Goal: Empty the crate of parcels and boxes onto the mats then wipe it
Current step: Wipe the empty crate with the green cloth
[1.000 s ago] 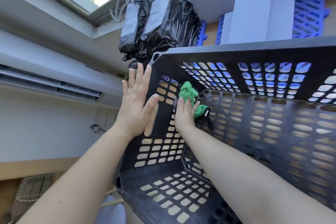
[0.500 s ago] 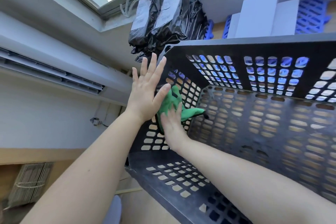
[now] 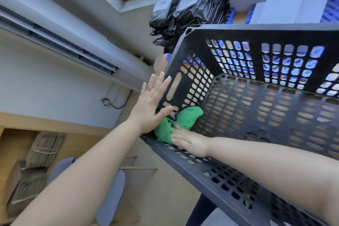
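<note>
The black crate (image 3: 256, 115) lies tipped on its side, its opening toward me. My left hand (image 3: 152, 104) presses flat, fingers spread, on the outside of its left wall. My right hand (image 3: 189, 143), fingers straight, pushes the green cloth (image 3: 183, 117) into the near left inside corner.

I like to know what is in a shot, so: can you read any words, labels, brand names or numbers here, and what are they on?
No text can be read anywhere in this picture.
Pale labels on the black parcels: print too small and blurred to read.
White boxes: plain faces, no print seen.
Black crate, green cloth: no markings seen.
Wall unit: no readable brand or sign.
</note>
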The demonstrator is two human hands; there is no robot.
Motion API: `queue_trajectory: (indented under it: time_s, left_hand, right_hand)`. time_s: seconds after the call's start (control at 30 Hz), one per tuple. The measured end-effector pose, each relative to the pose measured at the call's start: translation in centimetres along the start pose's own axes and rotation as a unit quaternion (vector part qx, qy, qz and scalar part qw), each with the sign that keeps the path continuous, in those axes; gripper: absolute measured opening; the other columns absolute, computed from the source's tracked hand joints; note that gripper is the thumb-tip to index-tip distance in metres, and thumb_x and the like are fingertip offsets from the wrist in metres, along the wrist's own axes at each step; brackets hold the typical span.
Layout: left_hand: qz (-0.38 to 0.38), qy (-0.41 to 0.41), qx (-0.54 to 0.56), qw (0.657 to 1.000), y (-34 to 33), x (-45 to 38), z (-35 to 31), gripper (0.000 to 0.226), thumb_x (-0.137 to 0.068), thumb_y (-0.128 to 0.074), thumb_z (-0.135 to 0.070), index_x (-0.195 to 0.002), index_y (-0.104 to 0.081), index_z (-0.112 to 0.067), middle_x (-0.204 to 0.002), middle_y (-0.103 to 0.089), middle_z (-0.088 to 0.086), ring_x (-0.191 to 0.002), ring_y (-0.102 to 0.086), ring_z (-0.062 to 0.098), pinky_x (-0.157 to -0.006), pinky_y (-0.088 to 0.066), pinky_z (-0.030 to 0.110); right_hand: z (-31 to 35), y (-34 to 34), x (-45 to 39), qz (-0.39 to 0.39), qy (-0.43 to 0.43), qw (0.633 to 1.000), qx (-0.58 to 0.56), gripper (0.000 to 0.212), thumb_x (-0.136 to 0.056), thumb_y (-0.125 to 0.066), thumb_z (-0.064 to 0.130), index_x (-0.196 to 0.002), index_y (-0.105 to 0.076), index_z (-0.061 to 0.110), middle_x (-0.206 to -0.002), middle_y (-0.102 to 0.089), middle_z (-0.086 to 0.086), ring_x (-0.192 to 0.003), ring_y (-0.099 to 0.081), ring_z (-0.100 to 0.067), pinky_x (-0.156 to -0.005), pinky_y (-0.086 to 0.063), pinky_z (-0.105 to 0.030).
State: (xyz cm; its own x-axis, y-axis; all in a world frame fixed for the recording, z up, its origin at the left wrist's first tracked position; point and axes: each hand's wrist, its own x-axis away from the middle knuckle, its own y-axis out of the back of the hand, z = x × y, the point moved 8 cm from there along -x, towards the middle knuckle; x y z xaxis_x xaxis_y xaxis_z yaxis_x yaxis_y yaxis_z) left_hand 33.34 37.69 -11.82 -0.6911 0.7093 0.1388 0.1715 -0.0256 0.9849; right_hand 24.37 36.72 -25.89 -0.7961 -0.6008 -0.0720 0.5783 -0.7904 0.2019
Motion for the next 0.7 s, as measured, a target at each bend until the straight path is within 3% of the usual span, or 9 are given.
queue_trajectory:
  time_s: [0.17,0.27,0.37,0.43,0.5,0.57,0.63,0.7]
  left_hand:
    - [-0.016,0.023,-0.006,1.0,0.3,-0.3,-0.2,0.083,-0.093,-0.039,-0.061,-0.155,0.007,-0.033,-0.166,0.004,-0.004,-0.15,0.019,0.016,-0.122,0.009,0.045]
    - [-0.012,0.024,-0.022,0.999,0.2,-0.2,-0.3,0.085,-0.091,-0.038,-0.065,-0.157,0.003,-0.029,-0.166,0.004,-0.003,-0.151,0.017,0.019,-0.122,0.007,0.049]
    - [-0.01,0.019,-0.039,0.999,0.1,-0.2,-0.3,0.084,-0.091,-0.034,-0.071,-0.157,0.001,-0.032,-0.166,0.003,-0.003,-0.152,0.014,0.023,-0.122,0.004,0.051]
    - [-0.007,0.014,-0.052,0.999,-0.2,-0.2,-0.2,0.081,-0.092,-0.034,-0.069,-0.156,0.002,-0.036,-0.166,0.002,-0.002,-0.152,0.012,0.025,-0.122,0.003,0.052]
    - [-0.01,0.009,-0.047,0.999,-0.3,-0.3,-0.2,0.076,-0.093,-0.034,-0.065,-0.155,0.004,-0.04,-0.166,0.001,-0.002,-0.153,0.01,0.024,-0.122,0.002,0.053]
    - [-0.022,0.009,-0.014,1.0,0.0,-0.4,-0.2,0.071,-0.095,-0.034,-0.061,-0.155,-0.001,-0.041,-0.166,-0.003,-0.004,-0.153,0.009,0.019,-0.123,0.001,0.05]
    - [-0.051,0.022,0.038,0.998,0.6,-0.3,0.2,0.066,-0.098,-0.034,-0.055,-0.156,-0.011,-0.036,-0.166,-0.009,-0.004,-0.153,0.008,0.014,-0.123,0.001,0.048]
    - [-0.093,0.055,0.08,0.991,1.4,-0.1,0.8,0.06,-0.099,-0.032,-0.05,-0.155,-0.019,-0.033,-0.164,-0.015,-0.003,-0.153,0.004,0.014,-0.124,0.0,0.048]
  right_hand:
    - [-3.3,0.0,0.4,0.014,-0.03,0.999,0.016,0.067,-0.097,-0.021,0.054,-0.142,-0.05,0.014,-0.154,-0.041,-0.005,-0.148,-0.023,-0.031,-0.123,-0.012,-0.047]
    - [-6.4,-0.6,1.9,0.055,-0.104,0.992,0.054,0.053,-0.103,-0.023,0.044,-0.139,-0.052,0.016,-0.148,-0.047,-0.01,-0.141,-0.034,-0.029,-0.117,-0.025,-0.045]
    - [-9.3,-0.1,3.1,0.116,-0.231,0.959,0.117,0.045,-0.108,-0.022,0.035,-0.129,-0.054,0.01,-0.137,-0.051,-0.016,-0.132,-0.041,-0.031,-0.106,-0.033,-0.039]
    - [-8.9,0.5,3.2,0.126,-0.254,0.951,0.12,0.046,-0.108,-0.022,0.033,-0.125,-0.056,0.008,-0.13,-0.054,-0.016,-0.124,-0.048,-0.03,-0.097,-0.035,-0.036]
    - [-7.4,1.9,2.9,0.085,-0.252,0.961,0.078,0.046,-0.108,-0.025,0.034,-0.119,-0.061,0.008,-0.123,-0.06,-0.015,-0.116,-0.053,-0.031,-0.095,-0.037,-0.035]
    - [-5.3,5.4,2.5,-0.006,-0.231,0.973,0.007,0.045,-0.106,-0.033,0.036,-0.099,-0.066,0.006,-0.103,-0.064,-0.012,-0.102,-0.059,-0.03,-0.092,-0.042,-0.038]
    - [-2.4,10.1,2.5,-0.116,-0.201,0.97,-0.07,0.044,-0.098,-0.04,0.042,-0.078,-0.061,0.009,-0.082,-0.058,-0.004,-0.08,-0.055,-0.023,-0.081,-0.043,-0.038]
    - [1.5,14.8,2.7,-0.209,-0.125,0.961,-0.128,0.037,-0.093,-0.043,0.04,-0.067,-0.057,0.017,-0.071,-0.054,0.006,-0.071,-0.048,-0.012,-0.071,-0.039,-0.034]
